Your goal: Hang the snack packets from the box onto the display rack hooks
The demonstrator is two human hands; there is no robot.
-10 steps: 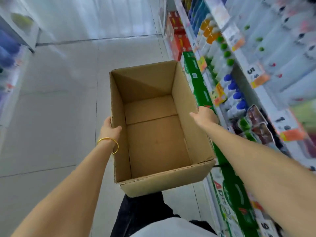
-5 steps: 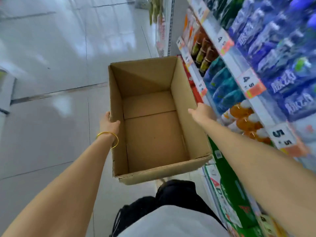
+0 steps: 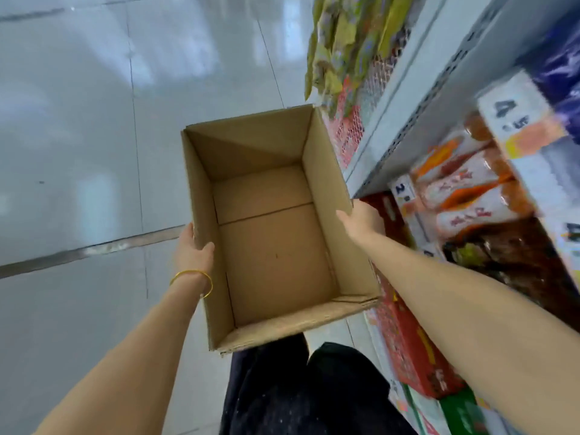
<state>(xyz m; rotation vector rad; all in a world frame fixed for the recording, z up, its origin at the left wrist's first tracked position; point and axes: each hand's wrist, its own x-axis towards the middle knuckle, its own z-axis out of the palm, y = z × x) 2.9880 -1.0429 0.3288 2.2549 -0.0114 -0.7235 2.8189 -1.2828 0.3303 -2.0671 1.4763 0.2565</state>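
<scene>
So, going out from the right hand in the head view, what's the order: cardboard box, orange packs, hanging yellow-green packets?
1. The cardboard box: the right hand grips its right wall.
2. The orange packs: on the shelf, just right of that hand.
3. The yellow-green packets: hanging ahead, beyond the box's far end.

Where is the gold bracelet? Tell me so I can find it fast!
Find the big open cardboard box held in the middle. The left hand grips its left wall, thumb inside. Just below that hand, round the wrist, is a thin gold bangle; the other wrist is bare.
</scene>
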